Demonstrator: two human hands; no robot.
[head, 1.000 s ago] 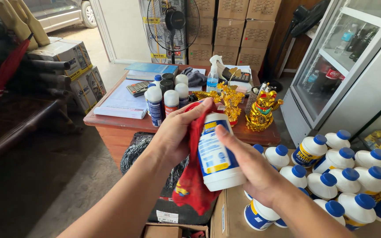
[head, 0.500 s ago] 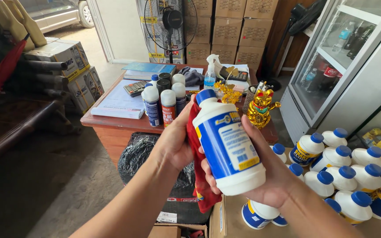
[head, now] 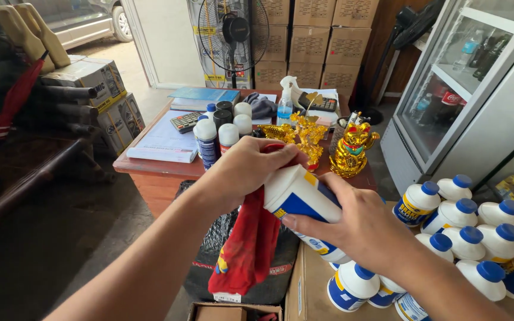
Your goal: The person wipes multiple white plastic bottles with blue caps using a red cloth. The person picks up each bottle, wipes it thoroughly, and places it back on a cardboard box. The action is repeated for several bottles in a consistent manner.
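Observation:
My right hand (head: 361, 223) grips a white plastic bottle (head: 301, 196) with a blue and yellow label, tilted so its top points up and left. Over that top end my left hand (head: 242, 172) presses a red cloth (head: 245, 249), which hangs down below the bottle. The bottle's cap is hidden under the cloth and my fingers. Both hands are held above a cardboard surface (head: 310, 285) in front of a wooden table (head: 156, 172).
Several white bottles with blue caps (head: 471, 238) stand at the right on the cardboard. The table carries more bottles (head: 218, 134), a gold cat figurine (head: 352, 151), a spray bottle (head: 285, 107), papers and a calculator. A glass-door fridge (head: 477, 89) stands right, a fan (head: 233, 35) and stacked boxes behind.
The bottle has tipped from upright with its label facing me to a slant. My left hand has moved onto its top end with the red cloth.

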